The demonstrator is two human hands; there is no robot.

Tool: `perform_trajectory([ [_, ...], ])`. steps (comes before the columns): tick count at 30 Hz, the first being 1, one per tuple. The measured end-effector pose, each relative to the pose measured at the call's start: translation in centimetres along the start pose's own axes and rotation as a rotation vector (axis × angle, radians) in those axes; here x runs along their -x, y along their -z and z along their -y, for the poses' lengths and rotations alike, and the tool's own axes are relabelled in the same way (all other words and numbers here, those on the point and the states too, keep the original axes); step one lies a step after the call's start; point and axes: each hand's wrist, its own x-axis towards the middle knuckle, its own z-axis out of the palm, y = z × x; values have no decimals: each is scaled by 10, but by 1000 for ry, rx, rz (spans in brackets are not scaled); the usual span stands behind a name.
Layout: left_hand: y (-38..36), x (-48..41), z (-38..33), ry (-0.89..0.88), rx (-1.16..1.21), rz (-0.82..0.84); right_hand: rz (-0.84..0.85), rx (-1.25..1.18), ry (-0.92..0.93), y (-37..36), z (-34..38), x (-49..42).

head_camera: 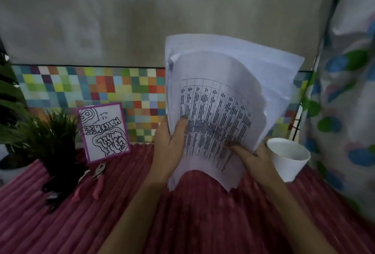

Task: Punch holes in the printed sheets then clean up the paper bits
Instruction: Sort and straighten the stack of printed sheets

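The printed sheets (219, 111) are not on the desk (203, 213). They are held up in the air above it, approx. upright, printed table side toward the person, top pages fanned and bent to the right. I think this is to sort or level the stack before punching, so the edges come even; no holes can be seen yet, so the task is at its beginning.

Left hand (168, 148): it grips the left edge of the stack, thumb flat on the front page, other fingers behind and not visible. Right hand (253, 158): it holds the lower right part, thumb on the printed side, fingers curled at the back edge, wrist turned inward. Both forearms come up from below, elbows low.

The pink-handled pliers (98, 184), prob. the punch, lie on the desk at left, near the plant (48, 142), well apart from the hands. The white cup (288, 158) stands just beside the right hand, maybe for the paper bits.
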Motion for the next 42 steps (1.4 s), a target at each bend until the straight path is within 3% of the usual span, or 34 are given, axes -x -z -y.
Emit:
perform_trajectory([
  [6,8,4,13,111,36,-60,-137,-47,57,-5,-3,-3],
  [15,16,-8,28,140,17,-115,-139,-20,-34,-3,-11,-30],
  [22,25,8,66,272,-16,-55,-38,-4,-282,1,-47,-16],
  [26,27,2,57,281,2,7,-22,-6,-329,3,-49,-16],
  [32,10,-63,-31,9,-58,-265,9,15,-338,4,-48,-15],
  [38,-6,-114,-55,161,-258,-400,28,-44,-330,8,-40,-14],
  [42,-7,-115,-49,99,-316,-435,20,-106,-268,9,-25,-18],
])
